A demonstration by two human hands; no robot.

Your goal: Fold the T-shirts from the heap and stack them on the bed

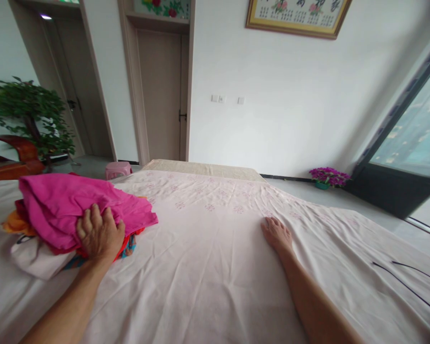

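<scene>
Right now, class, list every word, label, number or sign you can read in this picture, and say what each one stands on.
Nothing can be read for certain.
Framed picture on the wall: rows of small dark characters, too blurred and cut off to read.
Pink sheet, under the right hand: printed motifs only, no words.
Magenta cloth, under the left hand: no lettering visible.

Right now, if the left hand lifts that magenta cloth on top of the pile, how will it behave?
Likely floppy: the magenta cloth lies in soft folds and drapes over the clothes pile. Probably light, since it looks thin. It may drag the garments beneath it, because the left hand presses on its edge where layers overlap. The right hand rests flat on the bedsheet.
</scene>
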